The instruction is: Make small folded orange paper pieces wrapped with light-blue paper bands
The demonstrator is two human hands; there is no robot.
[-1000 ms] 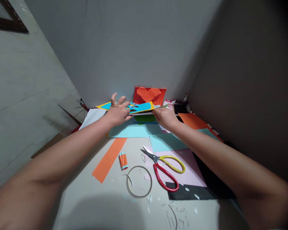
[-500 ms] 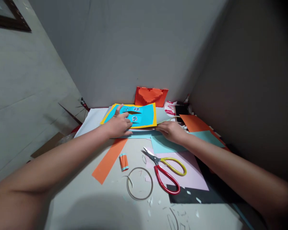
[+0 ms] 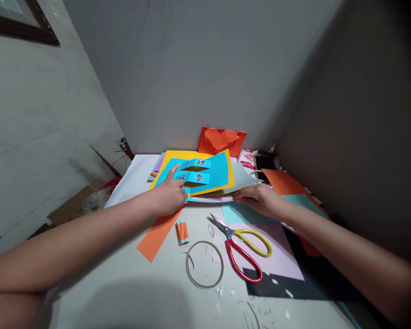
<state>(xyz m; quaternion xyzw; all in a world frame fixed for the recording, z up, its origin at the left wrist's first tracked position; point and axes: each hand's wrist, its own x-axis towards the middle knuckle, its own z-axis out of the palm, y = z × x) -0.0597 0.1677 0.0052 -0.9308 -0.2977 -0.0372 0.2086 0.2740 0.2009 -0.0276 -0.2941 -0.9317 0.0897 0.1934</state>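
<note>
A yellow card with a blue pop-up panel (image 3: 212, 176) lies on top of a stack of coloured paper sheets (image 3: 241, 182) near the back of the table. My left hand (image 3: 169, 195) rests on the card's near left corner, index finger stretched onto the blue panel, the other fingers curled. My right hand (image 3: 258, 199) pinches the near right edge of the paper stack under the card.
Red and yellow scissors (image 3: 241, 242) lie on a pink sheet (image 3: 281, 256) in front of my right hand. An orange strip (image 3: 157, 235), a small folded orange piece (image 3: 182, 231), a wire ring (image 3: 204, 264) and paper scraps lie nearer. An orange pop-up card (image 3: 222, 140) stands against the wall.
The stack with the yellow and blue card has come toward me and been laid flatter, showing the card's face. Both hands moved nearer with it.
</note>
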